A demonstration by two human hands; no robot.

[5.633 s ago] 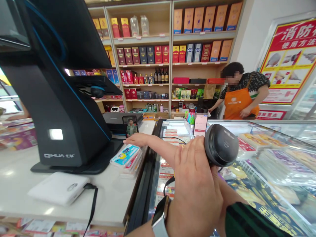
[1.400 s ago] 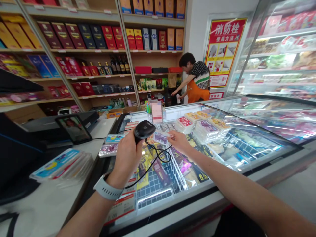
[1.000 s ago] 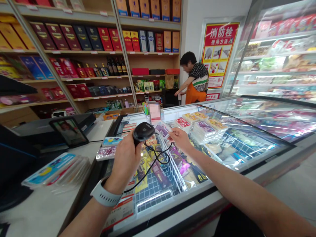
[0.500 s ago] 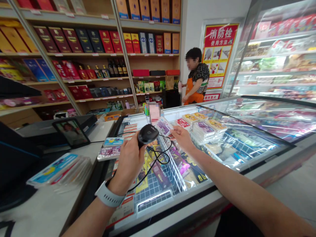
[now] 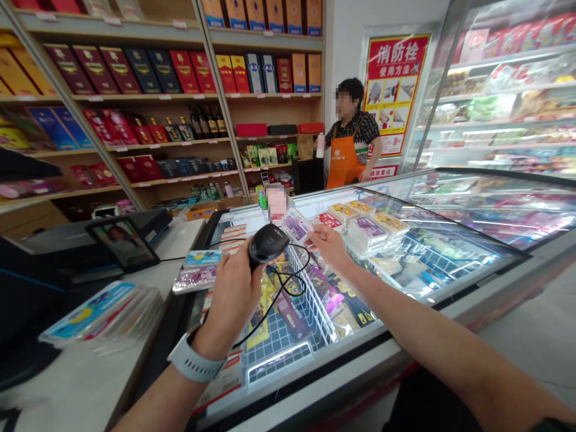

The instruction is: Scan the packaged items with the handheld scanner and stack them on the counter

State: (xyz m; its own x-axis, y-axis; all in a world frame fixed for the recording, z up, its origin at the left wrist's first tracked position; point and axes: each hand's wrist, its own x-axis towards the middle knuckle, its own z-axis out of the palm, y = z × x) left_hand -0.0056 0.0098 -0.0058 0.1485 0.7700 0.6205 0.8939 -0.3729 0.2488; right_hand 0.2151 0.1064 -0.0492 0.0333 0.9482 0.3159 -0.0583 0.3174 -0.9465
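While left hand (image 5: 236, 288) still grips black scanner (image 5: 269, 242), right hand (image 5: 330, 245) keeps pinching purple-and-white packet (image 5: 297, 228) by its edge, just beyond scanner, over freezer (image 5: 342, 364). Looped cord (image 5: 294, 295) shows below scanner. Stacked packs (image 5: 371, 235) lie near right hand. Behind freezer, person (image 5: 353, 129), bent over earlier, now stands upright, orange apron (image 5: 344, 162) turned frontward, pink bottle (image 5: 320, 146) raised.

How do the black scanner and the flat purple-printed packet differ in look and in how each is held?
The black scanner is dark, bulky and rounded; the packet is flat and pale with purple print.
The left hand wraps around the scanner's handle, while the right hand pinches the packet by its near edge.
Both are held above the glass-topped freezer.
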